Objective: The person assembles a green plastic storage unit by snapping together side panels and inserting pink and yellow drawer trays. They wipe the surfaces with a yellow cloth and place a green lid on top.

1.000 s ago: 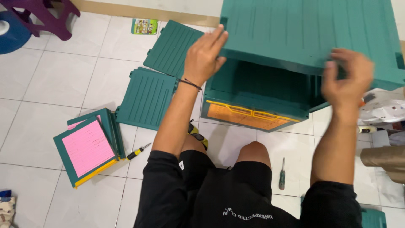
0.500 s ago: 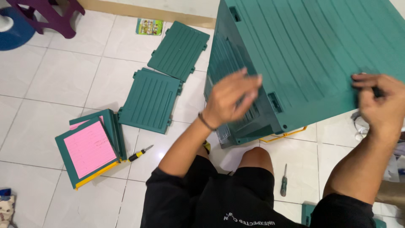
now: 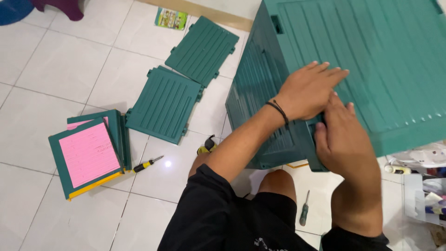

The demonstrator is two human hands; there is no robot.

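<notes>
At the far left, a stack of green-framed panels [image 3: 88, 151] with pink faces and a yellow lower edge is lying on the white tiled floor [image 3: 55, 65], and a yellow-and-black screwdriver [image 3: 144, 164] is lying just beside its lower right corner, its tip pointing up and to the right. Further right, 2 ribbed green panels are lying flat: the nearer panel [image 3: 162, 104] and the farther panel [image 3: 202, 51] are sitting almost corner to corner, their ribs running diagonally from lower left to upper right. A small colourful leaflet [image 3: 171, 18] is lying near the wall strip above them. The large green ribbed cabinet [image 3: 381, 60] is filling the upper right, its long axis running up and away to the right, its broad top face tilting toward the camera and its near corner pointing down at the person's knee; its top and right edges are being cut off by the frame. The left hand [image 3: 309, 90] is lying flat on that face, fingers straight and pressed together. The right hand [image 3: 341, 135] is sitting just below, touching it and covering the corner; whether its fingers are gripping the edge is hard to tell. A green-handled screwdriver [image 3: 304, 209] is lying by the knee. Blurred clutter [image 3: 425, 181] is sitting at the right edge.
</notes>
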